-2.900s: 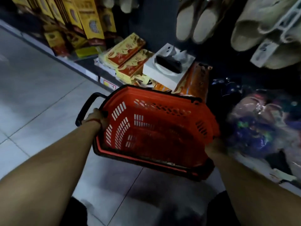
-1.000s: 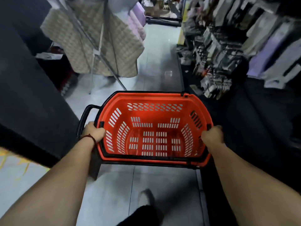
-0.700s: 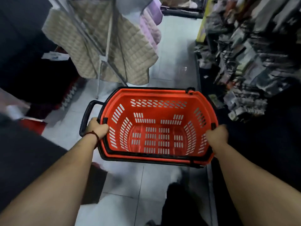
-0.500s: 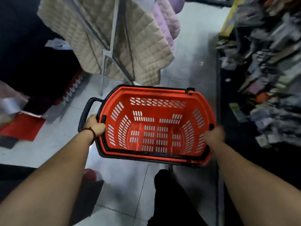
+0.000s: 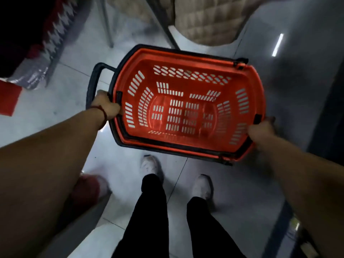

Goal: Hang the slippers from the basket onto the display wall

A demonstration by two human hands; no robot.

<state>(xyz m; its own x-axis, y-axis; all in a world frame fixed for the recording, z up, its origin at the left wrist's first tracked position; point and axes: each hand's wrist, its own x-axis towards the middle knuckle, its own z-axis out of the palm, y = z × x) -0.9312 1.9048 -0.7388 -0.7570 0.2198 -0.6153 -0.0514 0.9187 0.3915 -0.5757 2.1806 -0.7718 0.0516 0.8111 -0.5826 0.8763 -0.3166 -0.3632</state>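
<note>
Left hand closed on the left rim of the red basket, beside its black pull handle. Right hand grips the right rim. Basket held level above the tile floor, empty; no slippers in view. Best kept level and lowered clear of the feet. Ahead: rack leg and quilted fabric crowd the aisle.

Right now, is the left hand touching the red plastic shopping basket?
Touching. The head view shows the left hand closed around the left rim of the red plastic shopping basket, its fingers wrapped over the edge beside the black handle.
</note>
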